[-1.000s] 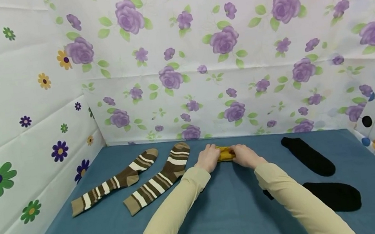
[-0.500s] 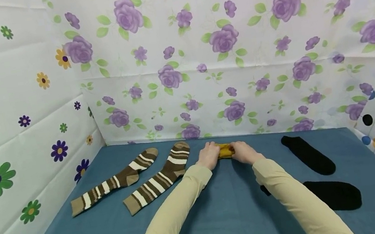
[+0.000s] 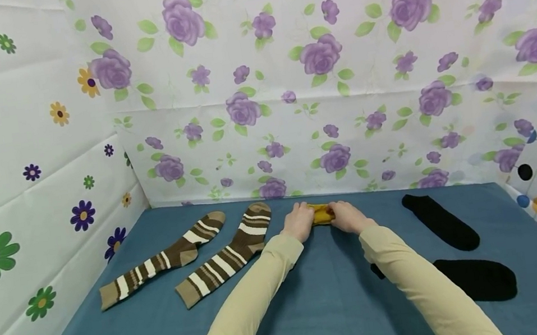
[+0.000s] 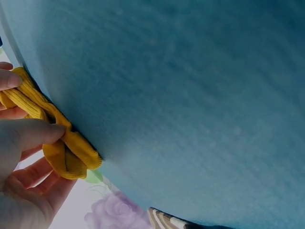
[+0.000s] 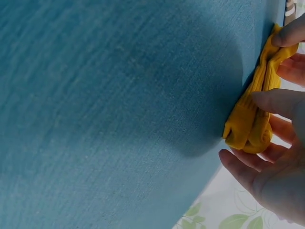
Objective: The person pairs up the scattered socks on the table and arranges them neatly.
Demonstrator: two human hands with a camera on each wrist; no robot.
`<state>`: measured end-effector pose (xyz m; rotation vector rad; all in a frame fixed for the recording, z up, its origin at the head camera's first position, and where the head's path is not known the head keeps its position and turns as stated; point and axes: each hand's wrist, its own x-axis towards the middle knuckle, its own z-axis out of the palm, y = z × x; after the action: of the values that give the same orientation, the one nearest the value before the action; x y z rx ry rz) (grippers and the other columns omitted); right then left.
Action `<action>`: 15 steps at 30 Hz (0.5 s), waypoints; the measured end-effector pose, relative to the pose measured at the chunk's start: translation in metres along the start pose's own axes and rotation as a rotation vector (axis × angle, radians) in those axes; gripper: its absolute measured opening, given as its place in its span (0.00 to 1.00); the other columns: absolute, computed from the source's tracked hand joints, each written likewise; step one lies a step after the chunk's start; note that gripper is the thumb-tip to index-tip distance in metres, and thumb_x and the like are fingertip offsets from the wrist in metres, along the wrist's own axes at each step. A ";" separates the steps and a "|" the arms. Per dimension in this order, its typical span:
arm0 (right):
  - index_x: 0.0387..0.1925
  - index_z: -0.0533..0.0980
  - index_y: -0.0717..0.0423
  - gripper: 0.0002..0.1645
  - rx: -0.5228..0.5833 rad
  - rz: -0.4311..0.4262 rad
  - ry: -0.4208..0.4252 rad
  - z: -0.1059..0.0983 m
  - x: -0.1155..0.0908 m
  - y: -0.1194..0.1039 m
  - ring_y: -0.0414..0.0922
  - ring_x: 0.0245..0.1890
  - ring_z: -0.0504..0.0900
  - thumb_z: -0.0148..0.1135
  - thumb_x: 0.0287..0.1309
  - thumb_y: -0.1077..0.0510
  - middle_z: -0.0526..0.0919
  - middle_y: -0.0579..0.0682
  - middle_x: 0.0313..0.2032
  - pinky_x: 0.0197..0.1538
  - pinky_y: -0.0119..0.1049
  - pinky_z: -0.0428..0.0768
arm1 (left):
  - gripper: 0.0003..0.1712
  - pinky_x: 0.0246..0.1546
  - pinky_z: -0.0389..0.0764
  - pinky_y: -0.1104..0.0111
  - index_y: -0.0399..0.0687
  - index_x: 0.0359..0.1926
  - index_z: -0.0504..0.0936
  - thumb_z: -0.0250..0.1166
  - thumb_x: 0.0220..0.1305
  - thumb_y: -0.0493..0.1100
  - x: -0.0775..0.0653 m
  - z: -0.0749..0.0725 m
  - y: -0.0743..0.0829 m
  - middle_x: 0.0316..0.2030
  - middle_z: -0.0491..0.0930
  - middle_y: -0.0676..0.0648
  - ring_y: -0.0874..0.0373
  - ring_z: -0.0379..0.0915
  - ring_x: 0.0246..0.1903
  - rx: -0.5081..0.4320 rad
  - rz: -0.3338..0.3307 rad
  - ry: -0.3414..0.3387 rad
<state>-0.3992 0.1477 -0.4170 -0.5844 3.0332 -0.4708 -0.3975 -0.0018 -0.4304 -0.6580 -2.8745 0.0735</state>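
Near the back of the blue-covered table, a folded bundle of mustard-yellow socks (image 3: 322,214) lies between both hands. My left hand (image 3: 298,222) pinches its left end, the thumb on the near face and the fingers behind, as the left wrist view shows. At the other end, my right hand (image 3: 349,217) holds the yellow socks (image 5: 242,125) between thumb and fingers. Ribbed knit and folded layers show in both wrist views. Whether the bundle is one sock or a pair is hard to tell.
Two brown-and-white striped socks, a left one (image 3: 163,260) and a right one (image 3: 227,259), lie to the left. On the right are two black socks, one farther back (image 3: 441,222) and one nearer (image 3: 482,278). A small black piece (image 3: 376,271) peeks out beside the right sleeve.
Both hands keep hold of the yellow socks in nearly the same place. The right forearm has shifted slightly left. The other socks have not moved.
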 end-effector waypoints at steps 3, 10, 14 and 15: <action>0.47 0.72 0.68 0.18 -0.003 -0.028 0.006 0.003 0.003 0.005 0.55 0.42 0.73 0.58 0.54 0.66 0.74 0.61 0.41 0.44 0.45 0.71 | 0.11 0.31 0.76 0.63 0.46 0.47 0.78 0.54 0.66 0.37 -0.001 -0.001 0.000 0.42 0.70 0.43 0.51 0.66 0.42 -0.014 0.002 -0.021; 0.47 0.73 0.66 0.19 0.035 0.023 -0.006 -0.005 -0.004 -0.002 0.59 0.44 0.69 0.61 0.55 0.61 0.69 0.63 0.44 0.44 0.50 0.69 | 0.16 0.34 0.74 0.63 0.43 0.49 0.76 0.60 0.60 0.42 -0.003 -0.010 -0.005 0.45 0.67 0.42 0.50 0.63 0.44 -0.117 0.022 -0.074; 0.49 0.72 0.65 0.21 0.086 0.032 0.027 -0.013 -0.008 -0.008 0.62 0.48 0.65 0.62 0.56 0.57 0.64 0.66 0.51 0.45 0.52 0.68 | 0.16 0.34 0.73 0.64 0.42 0.49 0.75 0.60 0.61 0.43 -0.007 -0.018 -0.012 0.44 0.67 0.42 0.51 0.62 0.42 -0.148 0.031 -0.050; 0.49 0.72 0.64 0.22 0.100 0.028 0.031 -0.015 -0.009 -0.009 0.62 0.50 0.64 0.61 0.56 0.56 0.63 0.66 0.52 0.45 0.52 0.68 | 0.16 0.35 0.73 0.65 0.43 0.49 0.75 0.60 0.61 0.43 -0.008 -0.021 -0.014 0.44 0.67 0.42 0.51 0.62 0.42 -0.156 0.031 -0.045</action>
<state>-0.3891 0.1477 -0.4005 -0.5337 3.0206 -0.6310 -0.3921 -0.0175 -0.4104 -0.7373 -2.9353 -0.1341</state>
